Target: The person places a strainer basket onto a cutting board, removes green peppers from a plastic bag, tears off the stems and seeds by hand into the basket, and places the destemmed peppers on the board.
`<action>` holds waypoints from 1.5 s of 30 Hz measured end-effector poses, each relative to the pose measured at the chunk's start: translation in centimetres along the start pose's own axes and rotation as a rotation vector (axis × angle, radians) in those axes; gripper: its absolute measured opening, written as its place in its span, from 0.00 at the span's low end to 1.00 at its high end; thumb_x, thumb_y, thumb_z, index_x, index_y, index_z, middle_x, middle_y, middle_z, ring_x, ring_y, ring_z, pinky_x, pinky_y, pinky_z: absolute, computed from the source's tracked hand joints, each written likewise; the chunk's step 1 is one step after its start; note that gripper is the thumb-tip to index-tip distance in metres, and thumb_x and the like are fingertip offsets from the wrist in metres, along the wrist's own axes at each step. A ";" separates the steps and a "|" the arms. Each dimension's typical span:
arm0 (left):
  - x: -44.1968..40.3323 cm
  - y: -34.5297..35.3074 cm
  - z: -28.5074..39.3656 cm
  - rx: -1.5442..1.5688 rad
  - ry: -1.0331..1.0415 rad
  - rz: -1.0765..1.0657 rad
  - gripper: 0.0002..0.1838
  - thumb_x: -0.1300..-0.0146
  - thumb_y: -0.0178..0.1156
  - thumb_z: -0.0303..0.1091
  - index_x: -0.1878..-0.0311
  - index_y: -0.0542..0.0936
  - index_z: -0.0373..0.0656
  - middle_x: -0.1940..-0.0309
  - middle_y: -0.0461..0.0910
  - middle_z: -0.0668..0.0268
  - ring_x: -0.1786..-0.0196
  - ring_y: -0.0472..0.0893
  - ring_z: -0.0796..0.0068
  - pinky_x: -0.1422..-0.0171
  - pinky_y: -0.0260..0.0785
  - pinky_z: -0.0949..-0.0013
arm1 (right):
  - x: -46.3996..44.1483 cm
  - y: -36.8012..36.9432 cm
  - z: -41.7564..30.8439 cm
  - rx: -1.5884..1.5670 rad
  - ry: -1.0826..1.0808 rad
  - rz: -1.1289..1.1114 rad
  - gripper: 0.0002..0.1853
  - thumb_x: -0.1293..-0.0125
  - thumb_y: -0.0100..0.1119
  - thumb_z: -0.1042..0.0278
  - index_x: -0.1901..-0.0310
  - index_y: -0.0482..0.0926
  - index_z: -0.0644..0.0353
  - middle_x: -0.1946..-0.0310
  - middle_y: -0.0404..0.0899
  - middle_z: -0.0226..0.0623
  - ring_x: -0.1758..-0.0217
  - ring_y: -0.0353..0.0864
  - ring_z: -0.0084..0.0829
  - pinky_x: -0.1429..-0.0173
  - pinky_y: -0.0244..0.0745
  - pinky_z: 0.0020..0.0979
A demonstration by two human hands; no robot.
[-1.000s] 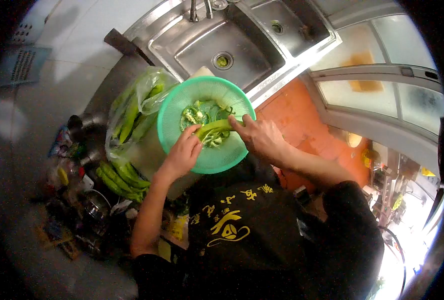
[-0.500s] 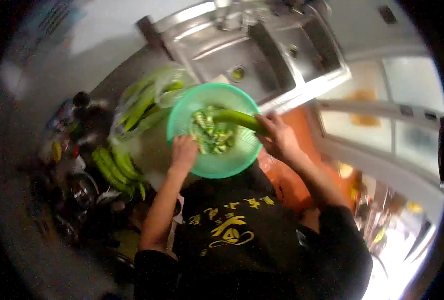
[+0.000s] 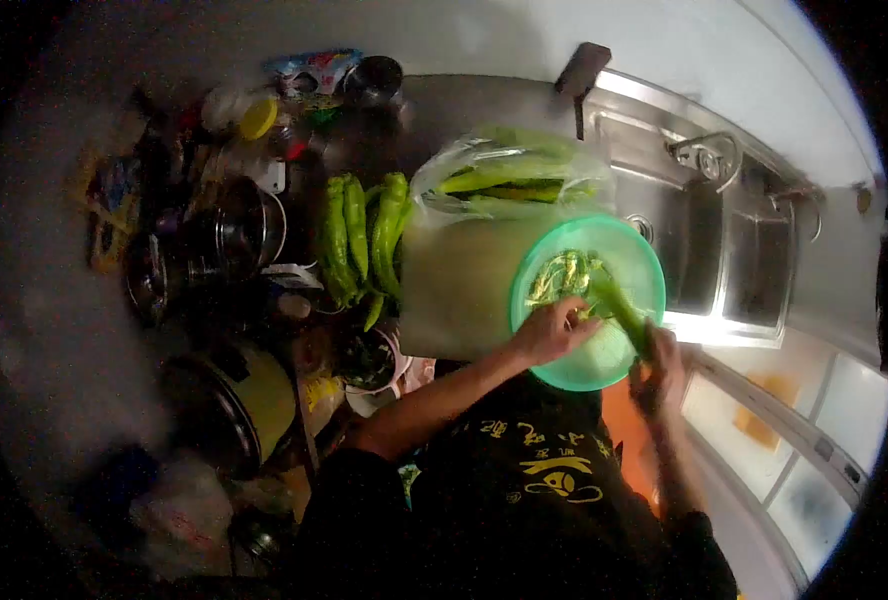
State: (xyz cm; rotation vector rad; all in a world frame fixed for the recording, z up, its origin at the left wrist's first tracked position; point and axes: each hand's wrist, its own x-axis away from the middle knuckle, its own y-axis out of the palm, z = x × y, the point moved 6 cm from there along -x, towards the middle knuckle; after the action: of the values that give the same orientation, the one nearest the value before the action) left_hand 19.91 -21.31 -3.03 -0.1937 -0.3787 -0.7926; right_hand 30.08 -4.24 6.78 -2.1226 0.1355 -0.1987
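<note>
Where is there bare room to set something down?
The pale board is bare between the peppers and colander, on the near side of the bag. The sink looks open too. Left of the peppers is crowded, with a pot.

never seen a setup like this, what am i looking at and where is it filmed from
There is no machine here: two bare hands are at work, seen from above by one camera on the person's head. The right hand grips a long green pepper over a green basket with cut pieces inside. The left hand is near the pepper's other end; its exact grip is unclear. Beside a pale board lie whole peppers and a clear bag of green vegetables.
</note>
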 end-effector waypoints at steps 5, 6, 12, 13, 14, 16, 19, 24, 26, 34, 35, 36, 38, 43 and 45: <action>2.9 -1.9 -3.8 0.490 0.002 0.446 0.26 0.35 0.64 0.45 0.42 0.72 0.37 0.56 0.80 0.57 0.58 0.82 0.59 0.55 0.75 0.60 | -0.8 8.1 -7.4 -0.102 -0.171 -0.219 0.30 0.38 0.62 0.80 0.32 0.72 0.60 0.46 0.74 0.47 0.47 0.79 0.41 0.50 0.79 0.34; 3.9 -3.9 -6.8 0.299 -0.277 0.488 0.24 0.35 0.63 0.40 0.41 0.72 0.38 0.54 0.80 0.61 0.55 0.80 0.62 0.50 0.74 0.59 | -1.8 8.8 -9.9 -0.105 -0.272 -0.251 0.30 0.38 0.65 0.77 0.33 0.71 0.62 0.46 0.74 0.50 0.46 0.79 0.47 0.47 0.79 0.36; 12.4 -27.4 -10.7 -0.008 -0.053 0.865 0.34 0.29 0.61 0.43 0.26 0.64 0.37 0.29 0.68 0.52 0.31 0.70 0.58 0.27 0.62 0.58 | -4.9 6.8 -11.1 -0.210 -0.161 -0.165 0.25 0.37 0.65 0.74 0.37 0.74 0.61 0.41 0.74 0.53 0.41 0.78 0.55 0.39 0.77 0.46; 11.7 -30.5 -9.5 -0.271 -0.259 0.853 0.37 0.29 0.61 0.46 0.25 0.62 0.36 0.25 0.62 0.49 0.23 0.62 0.54 0.21 0.54 0.56 | -4.3 7.7 -7.5 -0.191 -0.141 -0.084 0.26 0.37 0.65 0.73 0.37 0.74 0.60 0.40 0.74 0.52 0.42 0.78 0.56 0.40 0.78 0.45; 10.1 -35.2 -15.3 -0.546 -0.219 0.778 0.37 0.29 0.61 0.45 0.24 0.62 0.37 0.24 0.62 0.50 0.23 0.61 0.53 0.20 0.54 0.54 | -3.6 7.7 -5.0 -0.191 -0.040 -0.082 0.25 0.37 0.64 0.71 0.38 0.74 0.59 0.41 0.74 0.50 0.43 0.78 0.57 0.41 0.79 0.46; 6.0 -40.4 -20.4 -0.360 -0.041 0.631 0.35 0.29 0.61 0.40 0.23 0.61 0.40 0.24 0.62 0.51 0.23 0.62 0.52 0.21 0.56 0.52 | -1.8 7.5 0.2 -0.161 0.134 -0.107 0.25 0.37 0.66 0.73 0.37 0.75 0.56 0.38 0.73 0.48 0.38 0.77 0.53 0.36 0.77 0.46; 2.5 -46.1 -28.1 -0.561 0.250 0.692 0.33 0.28 0.60 0.29 0.23 0.61 0.41 0.26 0.64 0.50 0.26 0.66 0.50 0.24 0.61 0.51 | 0.2 3.9 3.5 -0.085 0.094 0.054 0.22 0.35 0.65 0.70 0.39 0.76 0.60 0.42 0.74 0.47 0.43 0.79 0.50 0.43 0.80 0.43; 4.7 -37.4 -14.4 -1.220 -0.149 1.052 0.16 0.25 0.57 0.33 0.40 0.74 0.37 0.41 0.74 0.50 0.40 0.75 0.49 0.37 0.69 0.51 | 6.3 0.5 16.9 -0.215 0.424 0.318 0.18 0.36 0.60 0.72 0.44 0.78 0.62 0.50 0.80 0.46 0.52 0.84 0.45 0.49 0.82 0.42; 6.4 -29.5 -6.8 -0.991 -0.282 1.039 0.13 0.23 0.55 0.35 0.51 0.81 0.35 0.50 0.79 0.50 0.49 0.80 0.50 0.45 0.74 0.51 | 9.1 -0.6 25.0 -0.318 0.642 0.449 0.17 0.37 0.61 0.70 0.46 0.80 0.63 0.55 0.83 0.47 0.55 0.86 0.41 0.50 0.82 0.38; 3.4 -4.8 -4.9 -1.077 0.166 0.463 0.30 0.29 0.59 0.45 0.29 0.62 0.46 0.37 0.71 0.51 0.44 0.77 0.54 0.40 0.71 0.49 | 3.4 -8.8 59.5 -0.842 1.035 0.855 0.30 0.39 0.64 0.72 0.36 0.67 0.72 0.72 0.83 0.41 0.73 0.84 0.33 0.69 0.79 0.32; 3.3 -1.8 -4.9 -1.279 0.287 0.258 0.47 0.32 0.64 0.51 0.17 0.49 0.56 0.28 0.65 0.50 0.44 0.76 0.51 0.48 0.75 0.44 | 1.8 -7.6 66.0 -0.810 1.006 0.765 0.29 0.38 0.64 0.74 0.36 0.67 0.68 0.72 0.81 0.40 0.73 0.82 0.32 0.71 0.77 0.31; 2.7 -0.2 -4.7 -1.224 0.415 0.247 0.38 0.29 0.60 0.49 0.22 0.55 0.53 0.32 0.68 0.50 0.48 0.77 0.52 0.50 0.75 0.47 | 0.2 -7.4 68.9 -0.878 1.065 0.766 0.26 0.39 0.65 0.71 0.39 0.71 0.65 0.69 0.82 0.47 0.69 0.83 0.36 0.67 0.79 0.38; 1.1 2.4 -4.8 -1.106 0.663 0.195 0.24 0.24 0.52 0.46 0.31 0.68 0.47 0.39 0.74 0.50 0.55 0.78 0.55 0.56 0.76 0.51 | -2.0 -6.1 75.6 -0.584 1.195 0.552 0.30 0.38 0.66 0.61 0.35 0.70 0.60 0.52 0.82 0.46 0.52 0.83 0.41 0.50 0.80 0.39; 2.6 3.9 -10.0 0.210 -0.744 0.858 0.21 0.21 0.50 0.46 0.36 0.75 0.41 0.47 0.79 0.53 0.59 0.78 0.60 0.53 0.76 0.55 | -5.4 -1.4 92.8 -0.034 1.304 0.361 0.36 0.33 0.58 0.42 0.30 0.68 0.56 0.29 0.66 0.49 0.30 0.71 0.55 0.29 0.70 0.48; 0.5 5.7 -6.5 -0.187 -0.622 0.738 0.21 0.22 0.51 0.45 0.38 0.76 0.40 0.47 0.80 0.53 0.57 0.79 0.60 0.51 0.76 0.55 | -6.2 0.0 95.2 0.019 1.306 0.222 0.34 0.32 0.57 0.43 0.30 0.68 0.55 0.27 0.62 0.46 0.28 0.67 0.54 0.29 0.69 0.49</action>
State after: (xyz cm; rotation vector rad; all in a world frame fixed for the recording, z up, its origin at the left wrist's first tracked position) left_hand 25.97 -19.72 -8.96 -0.7172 -0.7596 -0.0146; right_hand 42.62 75.80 -43.53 -1.6148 1.0946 -1.3988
